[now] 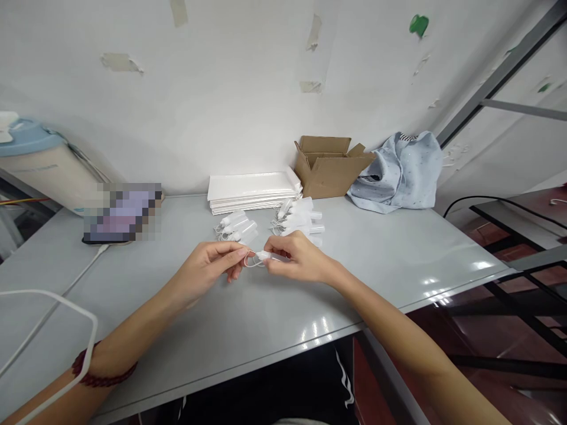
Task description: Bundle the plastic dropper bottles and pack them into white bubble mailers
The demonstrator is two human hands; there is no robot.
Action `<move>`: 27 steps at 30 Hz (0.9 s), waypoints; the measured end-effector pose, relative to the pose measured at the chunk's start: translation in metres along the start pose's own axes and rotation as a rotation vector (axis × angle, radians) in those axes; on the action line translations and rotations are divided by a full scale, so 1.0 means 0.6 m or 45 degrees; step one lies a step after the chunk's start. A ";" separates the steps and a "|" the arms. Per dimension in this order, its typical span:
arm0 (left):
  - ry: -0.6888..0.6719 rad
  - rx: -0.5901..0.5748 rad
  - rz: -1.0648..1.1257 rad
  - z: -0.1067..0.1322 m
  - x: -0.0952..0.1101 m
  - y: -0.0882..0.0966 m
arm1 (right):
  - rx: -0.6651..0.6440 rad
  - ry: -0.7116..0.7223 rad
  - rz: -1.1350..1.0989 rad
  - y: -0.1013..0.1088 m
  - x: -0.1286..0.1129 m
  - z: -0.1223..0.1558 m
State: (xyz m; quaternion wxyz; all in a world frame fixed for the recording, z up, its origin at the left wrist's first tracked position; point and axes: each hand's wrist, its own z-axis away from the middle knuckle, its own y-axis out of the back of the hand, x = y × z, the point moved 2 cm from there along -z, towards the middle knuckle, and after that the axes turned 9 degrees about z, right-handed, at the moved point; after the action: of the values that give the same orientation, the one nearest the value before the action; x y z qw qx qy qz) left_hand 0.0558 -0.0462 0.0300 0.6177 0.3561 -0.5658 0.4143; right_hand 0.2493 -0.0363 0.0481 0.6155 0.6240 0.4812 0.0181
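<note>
Grey table (266, 330), gloss noted, light reflected along the front edge. Clock read from its middle. A phone (126, 215) is seen at ten, a white cable (84, 270) trailed from it toward eight. Flat white packets (252, 186) are stacked at twelve. Corded translucent tubes are grouped in a left cluster (239, 224), half past eleven, and a right cluster (301, 218), one. Behind the latter, an open cardboard box (332, 177) is placed; pale-blue cloth (398, 177) is heaped at two.

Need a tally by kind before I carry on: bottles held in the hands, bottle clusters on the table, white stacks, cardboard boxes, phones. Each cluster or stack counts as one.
Held bottle: 1
Bottle clusters, left one and right one: 2
White stack: 1
Open cardboard box: 1
Phone: 1
Total: 6
</note>
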 end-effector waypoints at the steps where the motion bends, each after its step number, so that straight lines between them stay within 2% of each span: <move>1: -0.001 0.003 0.003 0.000 0.000 0.000 | 0.003 0.000 0.003 0.000 0.000 0.000; 22: 0.001 -0.007 -0.021 -0.002 0.000 0.001 | -0.004 0.007 0.005 -0.001 0.000 0.000; 27: -0.051 0.020 -0.177 0.002 0.006 -0.003 | 0.000 0.014 0.017 -0.003 0.002 -0.001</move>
State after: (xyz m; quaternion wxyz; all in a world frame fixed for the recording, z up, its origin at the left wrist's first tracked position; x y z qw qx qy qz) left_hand 0.0570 -0.0474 0.0340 0.6307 0.4073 -0.5487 0.3676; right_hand 0.2486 -0.0356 0.0463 0.6126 0.6270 0.4805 0.0257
